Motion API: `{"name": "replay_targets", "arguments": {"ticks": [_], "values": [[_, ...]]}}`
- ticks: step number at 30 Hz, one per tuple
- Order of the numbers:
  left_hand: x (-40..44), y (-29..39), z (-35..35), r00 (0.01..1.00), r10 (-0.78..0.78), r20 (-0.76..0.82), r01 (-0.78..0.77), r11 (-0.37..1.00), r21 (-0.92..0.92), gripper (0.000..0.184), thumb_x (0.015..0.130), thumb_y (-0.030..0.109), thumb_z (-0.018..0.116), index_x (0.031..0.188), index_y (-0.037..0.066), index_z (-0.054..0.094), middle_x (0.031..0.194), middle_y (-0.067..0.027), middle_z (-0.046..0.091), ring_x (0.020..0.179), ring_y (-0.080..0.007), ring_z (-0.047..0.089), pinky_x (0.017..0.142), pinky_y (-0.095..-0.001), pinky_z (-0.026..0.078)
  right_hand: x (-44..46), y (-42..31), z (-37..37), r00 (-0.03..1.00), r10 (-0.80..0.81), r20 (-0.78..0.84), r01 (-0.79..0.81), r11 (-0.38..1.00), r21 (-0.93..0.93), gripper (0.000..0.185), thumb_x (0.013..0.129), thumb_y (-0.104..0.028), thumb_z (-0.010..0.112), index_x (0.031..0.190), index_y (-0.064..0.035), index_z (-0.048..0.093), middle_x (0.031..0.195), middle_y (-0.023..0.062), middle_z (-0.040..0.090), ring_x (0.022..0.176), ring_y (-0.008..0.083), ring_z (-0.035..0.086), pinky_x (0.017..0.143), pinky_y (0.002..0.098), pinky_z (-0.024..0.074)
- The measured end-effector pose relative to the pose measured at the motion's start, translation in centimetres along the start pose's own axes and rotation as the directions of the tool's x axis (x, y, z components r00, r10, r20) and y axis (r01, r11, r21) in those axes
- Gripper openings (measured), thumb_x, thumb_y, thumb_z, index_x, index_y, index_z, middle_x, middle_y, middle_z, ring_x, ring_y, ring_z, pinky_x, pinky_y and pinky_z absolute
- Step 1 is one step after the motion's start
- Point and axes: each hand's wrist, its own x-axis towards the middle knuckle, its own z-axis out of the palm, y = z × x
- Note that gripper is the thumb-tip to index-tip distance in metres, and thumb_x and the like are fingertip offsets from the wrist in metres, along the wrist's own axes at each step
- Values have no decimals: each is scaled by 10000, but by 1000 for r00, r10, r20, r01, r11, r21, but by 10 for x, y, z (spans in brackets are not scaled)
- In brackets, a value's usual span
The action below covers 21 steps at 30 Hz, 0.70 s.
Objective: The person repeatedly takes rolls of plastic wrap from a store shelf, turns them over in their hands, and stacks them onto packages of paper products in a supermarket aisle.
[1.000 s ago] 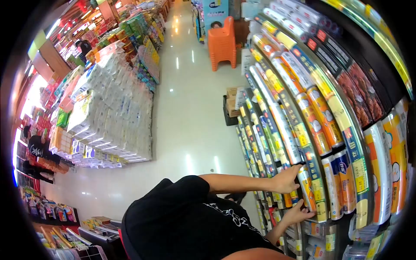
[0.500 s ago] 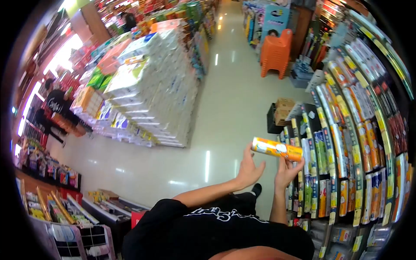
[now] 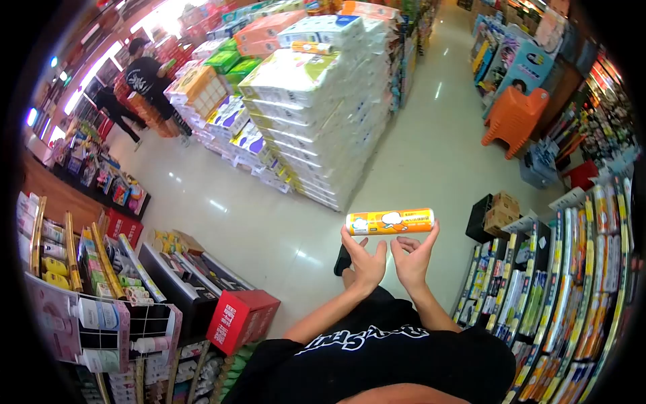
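Observation:
An orange, yellow and white cylindrical roll pack point(image 3: 390, 221) lies level in front of me, its printed label facing up. At its left end, my left hand point(image 3: 367, 264) has its fingers against the pack. My right hand point(image 3: 414, 261) grips the opposite end the same way, so the pack spans the two hands. Some fingers are hidden under or behind it. The small print cannot be read, and what the roll contains does not show.
Shelves of rolled packs point(image 3: 572, 269) curve along my right. A tall stack of white tissue packs point(image 3: 316, 114) stands ahead. Orange stools point(image 3: 515, 118), cardboard boxes point(image 3: 503, 213) and a red box point(image 3: 242, 320) stand around the aisle. A person in black point(image 3: 148, 81) is at far left.
My view has swung away from the right-hand shelves. The roll pack has come round in front of my body and lies more level. My left hand, loosely open before, now holds its left end.

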Motion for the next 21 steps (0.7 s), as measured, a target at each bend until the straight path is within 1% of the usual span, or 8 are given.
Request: {"name": "replay_targets", "arguments": {"ticks": [2,4,11,12,15,16,19,21], "values": [[23,-7,-4,999,-37,-30,36,999,-18,949,828,51,701,1541,-50,83,1512,-227,249,1410,-313,347,1106,-451,436,23,4,25,1000,-9,25,9,1000,1,1011,842,14,718,1570,-16,17,1233,184,557,977,223,672,845,327,582],[59,-7,-11,998,-48,-45,47,999,-12,939,827,51,701,1544,-42,101,1517,-221,250,1417,-313,340,1105,-452,436,57,9,50,999,-11,49,12,1000,-24,1003,837,1,719,1567,-4,31,1241,198,559,996,234,672,840,333,587],[222,-1,-36,968,237,83,-244,967,79,899,801,35,700,1548,-8,201,1529,-217,290,1419,-340,350,1085,-460,447,185,19,137,995,78,57,-70,989,-128,903,807,-48,726,1509,66,169,1281,238,575,1030,281,689,865,363,584],[247,1,-39,971,217,97,-221,975,38,828,810,19,688,1519,-3,259,1538,-206,313,1423,-325,361,1094,-460,438,195,12,150,996,79,36,-75,991,-109,772,814,-35,702,1432,74,253,1285,263,578,1008,273,700,846,359,588],[328,-18,-53,967,236,94,-240,970,30,731,816,0,673,1459,-4,325,1522,-209,344,1403,-313,398,1102,-452,429,224,38,186,995,93,32,-92,996,-19,657,825,-31,684,1348,80,301,1302,304,564,976,259,711,821,348,592],[351,-17,-56,971,228,72,-228,974,-12,595,851,9,669,1373,-5,382,1496,-210,380,1379,-305,430,1104,-439,423,230,42,200,993,114,38,-113,993,-12,588,836,-26,670,1293,80,315,1325,339,542,968,252,713,805,343,593],[410,-12,-57,939,341,-50,-344,927,-152,485,900,32,653,1314,-5,404,1456,-222,417,1337,-301,470,1100,-426,421,250,44,239,976,191,110,-194,981,16,596,838,-20,663,1299,86,301,1360,348,516,960,265,715,794,348,595],[440,2,-56,880,462,-111,-475,865,-165,358,961,43,594,1269,1,418,1399,-220,466,1263,-277,514,1068,-417,437,264,39,265,988,116,103,-120,992,33,630,851,-46,693,1327,70,296,1291,278,529,986,260,690,760,335,592]]}}
